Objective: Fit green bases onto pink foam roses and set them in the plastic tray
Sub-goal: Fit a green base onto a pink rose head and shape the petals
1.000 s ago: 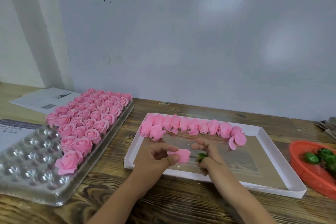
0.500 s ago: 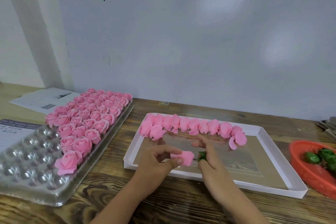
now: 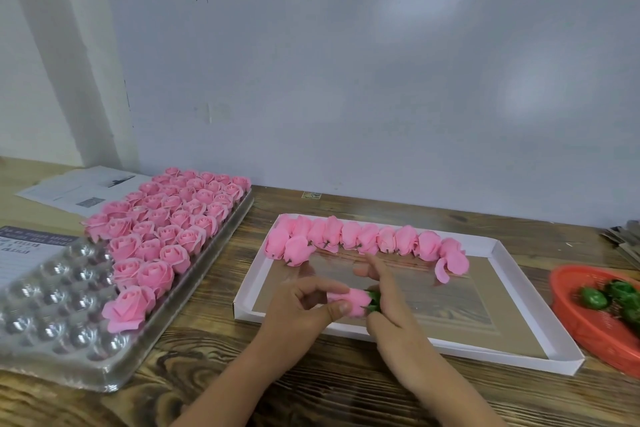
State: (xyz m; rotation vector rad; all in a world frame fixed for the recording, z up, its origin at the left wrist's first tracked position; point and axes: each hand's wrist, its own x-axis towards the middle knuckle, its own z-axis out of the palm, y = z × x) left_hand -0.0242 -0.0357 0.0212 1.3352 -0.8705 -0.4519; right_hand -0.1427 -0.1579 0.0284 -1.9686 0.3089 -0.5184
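My left hand (image 3: 304,312) pinches a pink foam rose (image 3: 353,300) between thumb and fingers over the front of a white shallow box (image 3: 540,319). My right hand (image 3: 391,308) holds a green base (image 3: 374,300) against the rose's right end, with two fingers stretched out. A row of loose pink roses (image 3: 367,239) lies along the box's far side. The clear plastic tray (image 3: 52,315) on the left holds several rows of finished roses (image 3: 173,218); its near cells have nothing in them.
A red basket (image 3: 588,326) with several green bases (image 3: 351,298) sits at the right edge. Printed papers (image 3: 79,189) lie behind and left of the tray. A grey wall panel stands close behind the wooden table (image 3: 346,388).
The green base has come up against the rose's end as both hands closed together. The hands sit slightly lower in view.
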